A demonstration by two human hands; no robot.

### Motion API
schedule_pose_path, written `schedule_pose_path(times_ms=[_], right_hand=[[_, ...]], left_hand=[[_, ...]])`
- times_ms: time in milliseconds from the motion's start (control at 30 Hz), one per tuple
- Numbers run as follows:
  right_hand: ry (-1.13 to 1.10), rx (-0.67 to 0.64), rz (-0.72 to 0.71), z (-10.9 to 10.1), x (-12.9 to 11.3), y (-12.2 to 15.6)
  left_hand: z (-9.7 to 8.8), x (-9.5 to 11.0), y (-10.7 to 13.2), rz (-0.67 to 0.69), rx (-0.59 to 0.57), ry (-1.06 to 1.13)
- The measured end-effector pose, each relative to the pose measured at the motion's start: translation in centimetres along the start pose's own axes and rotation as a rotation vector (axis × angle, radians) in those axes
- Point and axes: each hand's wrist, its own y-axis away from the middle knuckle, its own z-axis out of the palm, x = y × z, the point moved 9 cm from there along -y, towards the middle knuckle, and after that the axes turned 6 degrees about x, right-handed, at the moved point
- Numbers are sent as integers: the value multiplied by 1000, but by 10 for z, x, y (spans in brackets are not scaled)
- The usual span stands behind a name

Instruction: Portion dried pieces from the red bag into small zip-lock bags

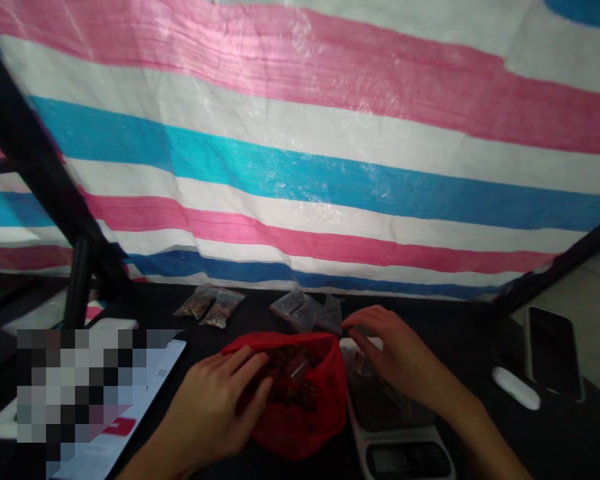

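Note:
My left hand [220,400] reaches into a red plastic bag [305,413] full of small dark pieces, its fingers curled over the bag's rim and into the contents. My right hand [395,357] hovers over a small digital scale [400,447], fingers bent and pinching a small clear plastic pouch [363,365]. A pile of empty clear pouches [307,310] lies just behind the red bag. Two filled clear pouches [210,305] lie further left on the black table.
A striped pink, blue and white tarp [300,167] hangs close behind the black table [470,347]. White papers [125,413] lie at the left. A dark phone [553,360] and a white oval object [516,388] sit at the right. Black bars [35,160] cross on the left.

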Motion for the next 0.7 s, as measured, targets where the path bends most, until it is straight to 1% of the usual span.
schedule_pose_path(times_ms=[33, 100, 233, 333, 400, 433, 500, 567, 600, 633, 700], right_hand=[[54, -39, -3, 2, -2, -6], [119, -109, -12, 6, -7, -18], [218, -259, -32, 19, -11, -34], [281, -357, -45, 30, -13, -39], [314, -406, -56, 38, -17, -41], [331, -424, -58, 42, -19, -42], [363, -449, -57, 52, -23, -43], [384, -454, -56, 62, -28, -45], [387, -449, -59, 67, -30, -46], [387, -442, -65, 71, -32, -46], [384, -426, -82, 75, -36, -46]], left_hand=[[0, -7, 1, -35, -15, -38], [1, -22, 2, -147, -45, -120], [-6, -49, 8, -363, -76, -282], [-12, -62, 13, -446, -89, -359], [-17, -65, 14, -456, -47, -341], [-21, -64, 13, -438, 2, -303], [-31, -57, 9, -369, 137, -208], [-43, -50, 4, -324, 247, -169], [-47, -50, 3, -335, 268, -178], [-49, -52, 2, -374, 271, -200], [-51, -60, 2, -492, 235, -235]])
